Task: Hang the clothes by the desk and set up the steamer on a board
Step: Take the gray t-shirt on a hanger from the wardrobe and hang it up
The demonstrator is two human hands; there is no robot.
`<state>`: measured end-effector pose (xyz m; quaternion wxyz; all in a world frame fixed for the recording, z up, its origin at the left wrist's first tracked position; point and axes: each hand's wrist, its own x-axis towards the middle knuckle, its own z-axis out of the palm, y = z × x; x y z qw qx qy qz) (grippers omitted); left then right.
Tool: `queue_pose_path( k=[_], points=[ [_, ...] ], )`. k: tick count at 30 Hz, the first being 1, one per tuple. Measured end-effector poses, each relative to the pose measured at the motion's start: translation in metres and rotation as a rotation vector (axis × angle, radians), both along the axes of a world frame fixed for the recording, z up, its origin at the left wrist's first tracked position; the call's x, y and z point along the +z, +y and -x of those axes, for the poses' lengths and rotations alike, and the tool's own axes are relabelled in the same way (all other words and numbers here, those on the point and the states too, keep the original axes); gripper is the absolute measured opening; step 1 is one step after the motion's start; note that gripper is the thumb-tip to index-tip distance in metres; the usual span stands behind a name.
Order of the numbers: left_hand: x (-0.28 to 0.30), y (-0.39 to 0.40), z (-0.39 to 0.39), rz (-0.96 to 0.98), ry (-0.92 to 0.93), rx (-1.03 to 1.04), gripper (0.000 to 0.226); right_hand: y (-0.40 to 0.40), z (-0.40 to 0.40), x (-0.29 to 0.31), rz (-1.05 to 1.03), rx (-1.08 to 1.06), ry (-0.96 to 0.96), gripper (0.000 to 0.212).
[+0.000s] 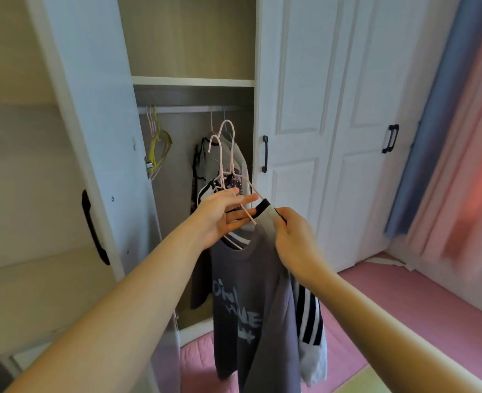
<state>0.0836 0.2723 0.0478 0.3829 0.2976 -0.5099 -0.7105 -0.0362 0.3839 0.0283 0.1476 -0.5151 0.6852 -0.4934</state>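
Two thin pink hangers [228, 165] in left hand [222, 217]; right hand [293, 242] pinches grey shirt [251, 307].

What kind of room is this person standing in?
Most likely a bedroom. An open white wardrobe shows a rail with clothes and spare hangers, and pink and blue curtains hang on the right beside a pink padded surface, perhaps a bed.

Soft daylight glows through the curtains [461, 154], which are motion-blurred; wide-angle bending at edges, wardrobe interior [177, 165] dim
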Motion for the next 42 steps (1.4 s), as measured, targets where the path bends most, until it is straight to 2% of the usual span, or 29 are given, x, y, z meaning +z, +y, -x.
queue_pose_path(
  k=[3,5,14,17,20,33,42],
  points=[
    [-0.001,0.029,-0.010,-0.014,0.008,-0.030,0.056,0.033,-0.008,0.000,-0.020,-0.011,0.002,0.025],
    [-0.002,0.045,-0.017,-0.035,0.027,-0.053,0.055,0.052,-0.013,-0.002,-0.029,-0.015,0.013,0.027],
    [-0.004,0.111,-0.041,-0.242,0.289,-0.080,0.012,0.134,-0.048,-0.007,-0.032,-0.009,0.018,0.023],
    [-0.005,0.136,-0.055,-0.288,0.297,-0.100,0.024,0.163,-0.064,-0.010,-0.027,-0.022,0.000,0.023],
    [-0.007,0.162,-0.074,-0.305,0.270,-0.143,0.026,0.192,-0.084,-0.014,-0.024,-0.034,-0.009,0.022],
    [-0.003,0.259,-0.139,-0.252,0.295,-0.179,0.034,0.298,-0.142,-0.021,-0.011,-0.067,0.026,0.022],
    [0.004,0.296,-0.156,-0.133,0.276,-0.005,0.030,0.332,-0.147,-0.010,0.005,0.080,0.079,0.021]
  ],
)
